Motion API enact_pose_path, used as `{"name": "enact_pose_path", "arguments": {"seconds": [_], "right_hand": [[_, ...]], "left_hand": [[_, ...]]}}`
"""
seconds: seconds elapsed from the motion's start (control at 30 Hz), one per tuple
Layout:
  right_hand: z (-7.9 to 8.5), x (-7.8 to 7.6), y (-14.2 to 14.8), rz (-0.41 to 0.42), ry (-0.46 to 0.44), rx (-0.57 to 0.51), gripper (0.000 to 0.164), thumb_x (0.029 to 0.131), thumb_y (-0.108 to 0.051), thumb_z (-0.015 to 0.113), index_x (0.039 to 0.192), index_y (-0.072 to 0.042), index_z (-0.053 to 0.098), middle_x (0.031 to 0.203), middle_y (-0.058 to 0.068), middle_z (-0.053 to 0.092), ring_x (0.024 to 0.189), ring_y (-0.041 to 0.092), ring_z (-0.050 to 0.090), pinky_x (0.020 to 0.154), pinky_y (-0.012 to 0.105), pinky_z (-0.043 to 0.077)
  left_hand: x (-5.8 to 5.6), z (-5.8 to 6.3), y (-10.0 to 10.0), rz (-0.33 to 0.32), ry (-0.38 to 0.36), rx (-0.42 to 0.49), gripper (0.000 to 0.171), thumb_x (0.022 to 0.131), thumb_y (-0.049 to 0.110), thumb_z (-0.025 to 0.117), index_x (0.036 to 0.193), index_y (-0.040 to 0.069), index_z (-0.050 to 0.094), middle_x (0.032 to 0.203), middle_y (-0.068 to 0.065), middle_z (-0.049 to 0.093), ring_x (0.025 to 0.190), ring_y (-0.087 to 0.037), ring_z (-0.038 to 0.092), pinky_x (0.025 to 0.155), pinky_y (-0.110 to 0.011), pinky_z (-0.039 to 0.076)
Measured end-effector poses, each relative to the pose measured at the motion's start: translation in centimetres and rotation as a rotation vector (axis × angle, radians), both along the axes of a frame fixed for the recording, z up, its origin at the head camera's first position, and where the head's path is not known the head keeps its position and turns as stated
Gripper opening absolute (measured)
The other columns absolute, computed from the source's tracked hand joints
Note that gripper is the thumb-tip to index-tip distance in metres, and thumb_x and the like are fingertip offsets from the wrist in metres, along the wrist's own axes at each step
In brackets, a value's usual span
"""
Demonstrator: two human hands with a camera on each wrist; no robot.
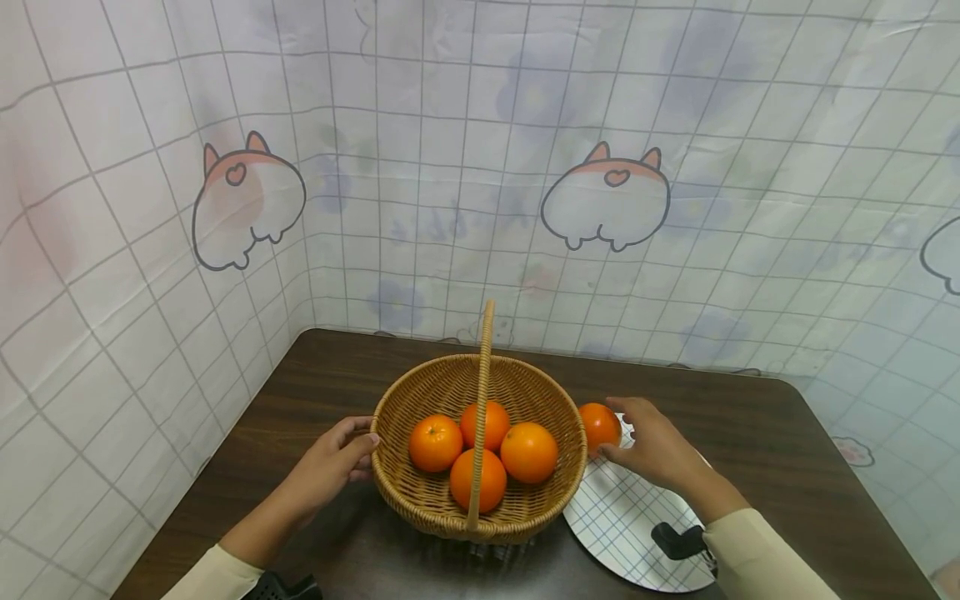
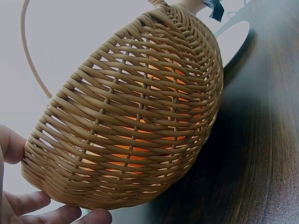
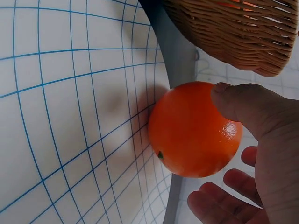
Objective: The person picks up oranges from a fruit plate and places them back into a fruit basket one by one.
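Note:
A wicker basket with a tall hoop handle holds several oranges. My left hand grips its left rim, and the left wrist view shows the thumb on one side of the weave and the fingers on the other. Another orange sits at the edge of a plate patterned with blue lines. My right hand is beside that orange, thumb tip overlapping it in the right wrist view, the fingers spread apart and loosely bent.
The dark wood table carries the basket in the middle and the plate at its right. White grid-patterned cloth hangs behind and along both sides. Black wrist straps show at the sleeves.

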State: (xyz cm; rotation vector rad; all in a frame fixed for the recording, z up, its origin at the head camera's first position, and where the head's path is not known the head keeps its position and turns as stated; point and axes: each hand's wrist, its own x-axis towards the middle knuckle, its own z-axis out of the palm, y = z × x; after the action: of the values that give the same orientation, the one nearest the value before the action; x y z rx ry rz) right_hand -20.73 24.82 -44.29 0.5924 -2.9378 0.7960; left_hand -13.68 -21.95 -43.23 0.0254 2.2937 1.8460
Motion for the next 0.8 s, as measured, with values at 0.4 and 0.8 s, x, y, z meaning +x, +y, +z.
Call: {"name": "enact_pose_path", "arguments": {"seconds": [0.4,0.8], "right_hand": [[-0.9,-0.7,-0.5,-0.009,0.036,0.029,0.078,0.081,-0.029,0.088,0.142,0.004,0.053,0.138,0.029,0.054,0.112,0.041,0.061,0.091,0.056,0.055],[-1.2,-1.0,-1.0,-0.013,0.023,0.031,0.077,0.084,-0.027,0.085,0.143,0.006,0.05,0.14,0.031,0.052,0.122,0.047,0.056,0.097,0.061,0.051]], "left_hand": [[0.0,0.0,0.0,-0.008,0.002,0.008,0.054,0.108,0.029,0.053,0.149,-0.004,0.041,0.131,-0.023,0.059,0.107,-0.032,0.067,0.09,-0.046,0.058],[0.0,0.0,0.0,-0.006,-0.002,0.022,0.055,0.107,0.029,0.054,0.149,-0.004,0.04,0.13,-0.023,0.059,0.106,-0.032,0.068,0.09,-0.047,0.058]]}}
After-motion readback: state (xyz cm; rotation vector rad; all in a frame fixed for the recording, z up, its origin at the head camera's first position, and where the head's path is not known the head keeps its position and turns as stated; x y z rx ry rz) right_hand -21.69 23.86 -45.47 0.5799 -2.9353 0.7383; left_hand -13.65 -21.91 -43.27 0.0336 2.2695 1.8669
